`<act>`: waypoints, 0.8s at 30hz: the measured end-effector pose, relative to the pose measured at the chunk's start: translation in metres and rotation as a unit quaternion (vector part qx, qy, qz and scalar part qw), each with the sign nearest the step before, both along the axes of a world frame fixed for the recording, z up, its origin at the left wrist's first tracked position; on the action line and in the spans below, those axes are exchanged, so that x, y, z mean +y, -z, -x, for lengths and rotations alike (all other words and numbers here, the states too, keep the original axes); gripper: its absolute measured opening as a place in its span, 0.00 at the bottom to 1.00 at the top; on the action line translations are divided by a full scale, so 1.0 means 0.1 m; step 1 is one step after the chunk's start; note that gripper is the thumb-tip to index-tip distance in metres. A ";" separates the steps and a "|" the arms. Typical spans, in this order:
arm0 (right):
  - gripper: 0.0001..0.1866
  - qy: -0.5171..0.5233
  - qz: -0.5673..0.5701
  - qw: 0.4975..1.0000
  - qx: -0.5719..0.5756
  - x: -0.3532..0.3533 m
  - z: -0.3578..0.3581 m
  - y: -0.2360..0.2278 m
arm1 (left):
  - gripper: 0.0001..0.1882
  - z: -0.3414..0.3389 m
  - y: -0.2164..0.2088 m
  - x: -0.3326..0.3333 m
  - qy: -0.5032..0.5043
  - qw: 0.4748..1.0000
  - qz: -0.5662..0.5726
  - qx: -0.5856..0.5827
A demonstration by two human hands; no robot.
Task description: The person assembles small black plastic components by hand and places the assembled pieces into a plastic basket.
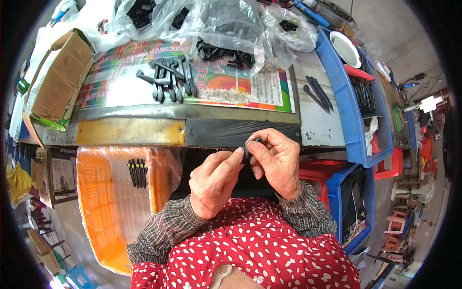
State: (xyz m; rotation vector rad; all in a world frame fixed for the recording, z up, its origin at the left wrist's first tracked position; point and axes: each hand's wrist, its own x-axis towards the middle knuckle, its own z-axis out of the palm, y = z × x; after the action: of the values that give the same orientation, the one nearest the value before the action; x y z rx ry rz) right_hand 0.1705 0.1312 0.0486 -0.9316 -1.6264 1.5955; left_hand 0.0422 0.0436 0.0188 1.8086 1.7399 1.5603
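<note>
I'm watching both hands, left hand (213,180) and right hand (275,161), pinching a small black part (247,152) near the bench edge (130,131).

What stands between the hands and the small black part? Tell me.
Nothing visible. The left hand and the right hand both already pinch the black part between their fingertips, close to the body, below the bench edge.

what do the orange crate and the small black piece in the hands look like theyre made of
Orange crate: apparently moulded plastic, with perforated lattice walls and a clear film liner over it. Small black piece, pinched between the left hand and right hand: probably matte plastic or rubber; mostly hidden, so uncertain.
</note>
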 end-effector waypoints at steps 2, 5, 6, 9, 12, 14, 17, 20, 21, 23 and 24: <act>0.06 -0.004 0.008 1.000 -0.003 0.03 0.00 -0.02 | 0.18 0.00 -0.02 0.04 -0.007 1.000 -0.016 -0.012; 0.06 -0.002 0.010 1.000 0.005 0.07 0.01 -0.06 | 0.18 0.03 -0.06 0.07 0.001 1.000 -0.016 0.011; 0.06 -0.005 0.008 1.000 0.003 0.09 0.01 -0.06 | 0.18 0.04 -0.06 0.08 0.006 1.000 -0.011 0.023; 0.06 -0.001 0.001 1.000 -0.002 0.12 0.03 -0.08 | 0.18 0.05 -0.08 0.12 0.007 0.999 -0.013 0.031; 0.06 -0.013 -0.018 1.000 -0.005 0.16 0.02 -0.11 | 0.17 0.05 -0.08 0.16 0.009 1.000 -0.023 0.013; 0.07 -0.028 -0.017 0.999 -0.016 0.22 0.01 -0.16 | 0.17 0.06 -0.09 0.18 0.014 0.999 -0.034 -0.005; 0.08 -0.050 -0.047 0.997 -0.039 0.45 -0.04 -0.27 | 0.17 0.11 -0.09 0.20 0.031 0.999 -0.016 -0.041; 0.08 -0.025 -0.143 0.986 -0.082 0.83 -0.05 -0.43 | 0.15 0.18 -0.08 0.15 0.056 0.989 0.052 -0.129; 0.08 -0.002 -0.179 0.979 -0.101 0.96 -0.06 -0.48 | 0.14 0.19 -0.10 0.14 0.070 0.975 0.083 -0.196; 0.08 0.035 -0.258 0.957 -0.129 1.28 -0.07 -0.54 | 0.13 0.22 -0.09 0.15 0.098 0.949 0.110 -0.279; 0.09 0.045 -0.292 0.945 -0.142 1.45 -0.07 -0.56 | 0.13 0.23 -0.10 0.16 0.098 0.949 0.109 -0.279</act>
State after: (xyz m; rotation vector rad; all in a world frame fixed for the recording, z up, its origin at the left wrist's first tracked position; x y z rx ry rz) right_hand 0.1778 0.2763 0.1045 -0.9148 -2.0599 0.8504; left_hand 0.0192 0.0599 0.0286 1.2285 1.3553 1.5291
